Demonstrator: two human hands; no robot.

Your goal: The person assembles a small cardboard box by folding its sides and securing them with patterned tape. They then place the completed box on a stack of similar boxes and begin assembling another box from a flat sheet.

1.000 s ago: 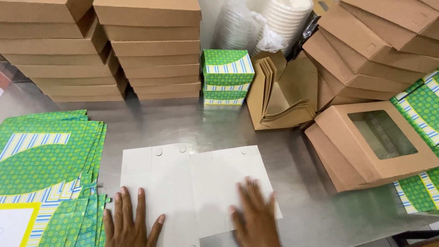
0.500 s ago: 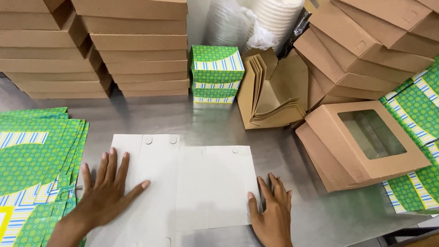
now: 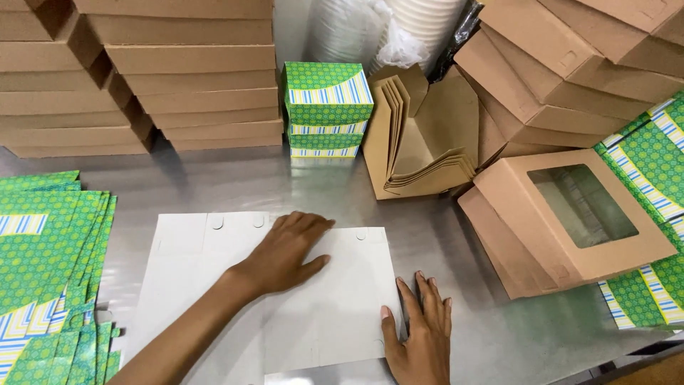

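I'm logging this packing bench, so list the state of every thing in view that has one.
White box blank: unfolded, lying flat.
Left hand: open, palm pressed on the blank.
Right hand: open, flat at the blank's right edge.
Green flat blanks: unfolded, fanned in a pile.
Green boxes: assembled, stacked.
Window box: closed.
Brown boxes: closed, stacked.

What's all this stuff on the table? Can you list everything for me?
flat white box blank: one, white side up, centre front of the metal table
flat green patterned blanks: a fanned pile, green with striped bands, front left
folded green boxes: a small stack, green, centre back
closed brown boxes: tall stacks, brown, back left
nested open brown boxes: a bundle, brown, right of the green stack
brown window box: one, brown, right
left hand: flat on the white blank
right hand: at the blank's right edge
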